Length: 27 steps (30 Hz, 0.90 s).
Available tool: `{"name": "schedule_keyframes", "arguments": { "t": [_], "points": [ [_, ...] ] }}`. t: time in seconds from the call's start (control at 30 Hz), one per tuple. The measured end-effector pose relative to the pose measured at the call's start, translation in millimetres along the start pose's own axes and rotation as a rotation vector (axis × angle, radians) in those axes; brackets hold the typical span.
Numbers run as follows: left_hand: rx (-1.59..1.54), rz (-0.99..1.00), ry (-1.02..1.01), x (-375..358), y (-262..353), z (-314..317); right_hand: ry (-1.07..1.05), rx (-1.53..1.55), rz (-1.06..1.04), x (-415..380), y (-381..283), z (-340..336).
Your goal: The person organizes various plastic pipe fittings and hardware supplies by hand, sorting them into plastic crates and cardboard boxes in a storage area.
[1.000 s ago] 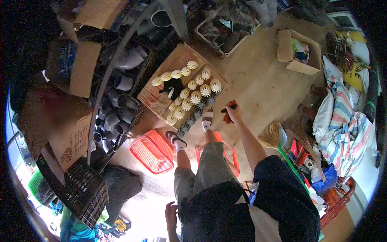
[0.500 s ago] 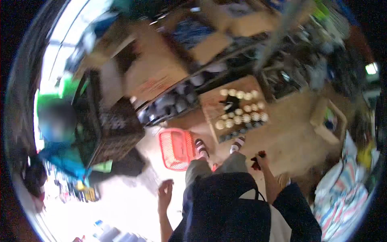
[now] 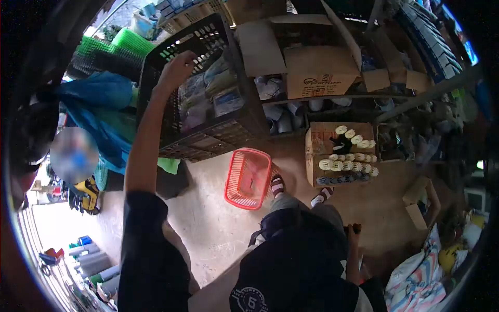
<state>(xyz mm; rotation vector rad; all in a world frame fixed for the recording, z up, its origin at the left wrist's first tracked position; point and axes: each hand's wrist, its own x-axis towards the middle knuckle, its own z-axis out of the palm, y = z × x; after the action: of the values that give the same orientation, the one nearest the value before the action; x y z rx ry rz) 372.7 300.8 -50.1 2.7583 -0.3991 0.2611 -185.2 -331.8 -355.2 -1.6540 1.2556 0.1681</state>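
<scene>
My left hand [image 3: 178, 70] is stretched far forward over a black plastic crate [image 3: 208, 136]. Its fingers are loosely bent and apart, with nothing visible in them. Inside the crate lie several clear plastic bags [image 3: 228, 101] of small goods, just below and right of that hand. Low beside my right thigh, my right hand [image 3: 354, 235] is closed around a small dark thing that is mostly hidden. A red plastic basket [image 3: 228, 179] stands on the floor by my feet, left of them.
A cardboard box [image 3: 314, 140] bearing rows of cream and grey ribbed pieces stands ahead of my feet. Behind it, a shelf holds grey pipe fittings [image 3: 285, 122] beneath open cartons [image 3: 322, 73]. A striped sack [image 3: 418, 270] lies at right. Another person is at left.
My left hand has risen from beside my body and reached forward over the black crate. My right hand stays low at my side. The view has turned and shifted toward the crate.
</scene>
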Motion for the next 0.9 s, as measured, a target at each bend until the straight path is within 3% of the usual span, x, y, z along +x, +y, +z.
{"name": "schedule_keyframes", "arguments": {
  "t": [0.1,0.17,0.33,0.43,0.53,0.63,0.73,0.83,0.9],
  "points": [
    [0.035,0.002,-0.105,22.2,-102.9,69.4,0.145,-0.08,-0.009,-39.8,39.0,-3.2],
    [0.04,0.026,-0.161,48.8,-138.6,114.0,0.226,-0.096,0.055,-76.2,59.3,-1.4],
    [0.099,-0.013,-0.131,87.3,-138.3,153.4,0.348,-0.121,0.192,-129.3,93.5,8.3],
    [-0.062,0.084,-0.07,107.8,-176.4,187.4,0.358,-0.17,0.261,-150.6,108.2,9.1],
    [-0.038,0.023,-0.135,127.6,-200.8,215.9,0.354,-0.216,0.304,-168.6,126.5,-7.8],
    [0.094,0.066,-0.231,119.6,-180.5,194.6,0.345,-0.252,0.343,-182.9,149.3,-39.1],
    [0.16,-0.022,-0.179,100.5,-158.7,175.5,0.315,-0.224,0.356,-168.2,187.7,-90.5],
    [-0.086,-0.072,-0.146,81.6,-157.5,161.8,0.232,-0.069,0.278,-115.2,226.3,-131.1],
    [-0.049,0.013,-0.164,79.8,-162.5,154.6,0.214,0.077,0.253,-112.8,75.7,-87.3]
  ]
}}
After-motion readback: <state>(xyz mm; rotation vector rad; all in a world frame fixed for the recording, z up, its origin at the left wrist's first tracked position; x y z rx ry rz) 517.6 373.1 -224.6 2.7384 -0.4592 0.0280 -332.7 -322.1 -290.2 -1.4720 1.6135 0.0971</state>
